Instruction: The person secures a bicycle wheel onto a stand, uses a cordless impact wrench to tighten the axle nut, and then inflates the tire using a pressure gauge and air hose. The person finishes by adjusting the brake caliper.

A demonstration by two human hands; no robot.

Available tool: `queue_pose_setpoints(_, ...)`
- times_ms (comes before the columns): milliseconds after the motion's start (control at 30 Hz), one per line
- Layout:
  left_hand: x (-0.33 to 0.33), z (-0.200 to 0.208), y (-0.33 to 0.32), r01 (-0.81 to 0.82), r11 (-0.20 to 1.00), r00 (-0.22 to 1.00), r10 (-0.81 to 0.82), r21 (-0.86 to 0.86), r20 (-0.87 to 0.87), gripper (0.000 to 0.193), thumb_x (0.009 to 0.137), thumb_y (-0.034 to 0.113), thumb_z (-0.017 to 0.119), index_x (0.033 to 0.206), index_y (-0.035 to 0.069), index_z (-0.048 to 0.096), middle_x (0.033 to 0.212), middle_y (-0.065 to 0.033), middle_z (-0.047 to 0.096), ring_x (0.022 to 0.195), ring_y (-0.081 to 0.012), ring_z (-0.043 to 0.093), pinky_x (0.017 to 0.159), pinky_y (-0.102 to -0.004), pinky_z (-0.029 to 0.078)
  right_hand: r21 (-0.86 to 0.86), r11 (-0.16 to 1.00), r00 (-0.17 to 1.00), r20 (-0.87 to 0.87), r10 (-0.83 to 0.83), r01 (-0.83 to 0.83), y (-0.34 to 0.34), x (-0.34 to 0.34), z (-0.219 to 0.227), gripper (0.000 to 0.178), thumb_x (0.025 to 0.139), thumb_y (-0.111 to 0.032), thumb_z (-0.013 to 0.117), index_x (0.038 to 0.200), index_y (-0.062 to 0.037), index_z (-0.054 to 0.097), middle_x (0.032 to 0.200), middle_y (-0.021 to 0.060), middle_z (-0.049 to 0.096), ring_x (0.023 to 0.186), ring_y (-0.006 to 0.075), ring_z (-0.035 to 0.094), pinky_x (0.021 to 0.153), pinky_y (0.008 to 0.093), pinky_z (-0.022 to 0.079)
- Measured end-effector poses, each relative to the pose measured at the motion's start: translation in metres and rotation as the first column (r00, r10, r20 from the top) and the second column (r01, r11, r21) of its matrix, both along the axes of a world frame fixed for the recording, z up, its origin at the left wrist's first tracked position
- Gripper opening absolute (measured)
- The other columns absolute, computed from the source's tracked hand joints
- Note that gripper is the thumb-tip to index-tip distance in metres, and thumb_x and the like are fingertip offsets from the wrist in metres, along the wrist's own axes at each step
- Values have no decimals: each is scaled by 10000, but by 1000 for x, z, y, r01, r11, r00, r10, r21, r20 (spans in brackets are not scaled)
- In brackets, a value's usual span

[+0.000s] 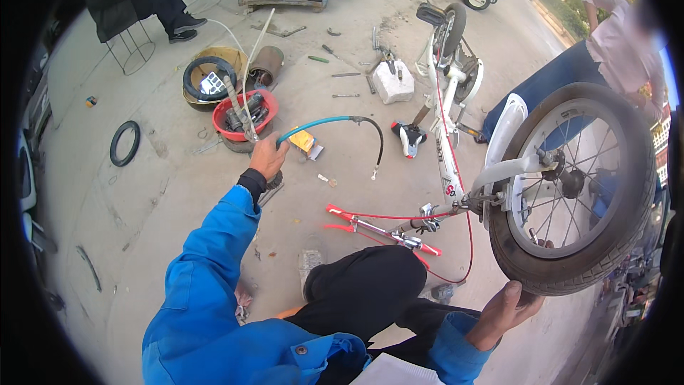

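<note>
My left hand point(268, 158) is closed around a blue air hose point(313, 123), whose thin black end bends down to a small metal tip above the ground. A white folding bicycle point(447, 135) stands upside down at the right, with red cables and its red-gripped handlebar point(385, 231) low by my knees. My right hand point(504, 312) grips the lower edge of its spoked front wheel point(570, 271), thumb on the black tire and the other fingers partly hidden behind it. The wheel's valve cannot be made out clearly.
A red basin point(269, 115) of tools and a tan basin point(191, 96) holding a tire stand ahead left. Loose tools and a white stone block point(393, 84) lie ahead. A seated person point(135, 0) is far left; another person point(605, 50) stands beyond the wheel.
</note>
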State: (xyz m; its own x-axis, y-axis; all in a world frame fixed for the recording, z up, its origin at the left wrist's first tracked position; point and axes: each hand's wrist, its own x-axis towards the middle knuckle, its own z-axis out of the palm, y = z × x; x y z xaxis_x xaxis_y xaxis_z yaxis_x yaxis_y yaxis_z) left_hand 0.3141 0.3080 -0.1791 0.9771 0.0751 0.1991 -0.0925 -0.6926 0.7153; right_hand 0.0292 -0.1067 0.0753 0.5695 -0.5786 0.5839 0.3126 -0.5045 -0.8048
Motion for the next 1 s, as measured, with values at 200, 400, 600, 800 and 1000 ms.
queue_pose_setpoints(200,-50,106,-19,118,993,973,-120,20,196,351,1018,327,687,958,-16,645,754,-274,643,781,-493,654,699,-551,482,22,979,978,-26,206,-205,1,-10,19,809,967,-392,814,1537,86,497,1437,187,615,1327,269,580,1153,408,422)
queue_pose_setpoints(400,-95,155,-35,209,946,978,-205,-248,40,373,1065,361,681,1075,-7,620,847,-276,668,834,-479,666,732,-524,504,9,959,959,-23,283,-282,10,-15,40,789,942,-380,866,1500,57,519,1423,171,615,1281,275,614,1099,424,484)
queue_pose_setpoints(600,-134,177,-49,305,951,917,-279,-49,286,301,1040,286,742,1054,21,599,800,-159,653,737,-315,666,693,-424,524,-65,975,969,-143,202,-213,4,-27,43,711,939,-429,852,1421,30,603,1352,149,652,1268,286,625,1032,438,509)
queue_pose_setpoints(800,-174,223,-73,451,891,846,-445,52,295,255,1022,234,771,1028,26,624,819,-142,693,725,-252,690,680,-384,523,-120,967,968,-142,208,-225,4,-30,45,704,924,-400,852,1430,21,602,1324,137,672,1241,261,625,1001,441,498)
queue_pose_setpoints(1000,-197,266,-110,596,760,799,-593,-258,97,190,981,145,770,1070,33,645,837,-15,645,759,-100,612,657,-310,496,-198,964,978,-142,151,-178,4,-28,44,757,907,-406,865,1466,22,585,1305,125,678,1236,253,629,968,422,488)
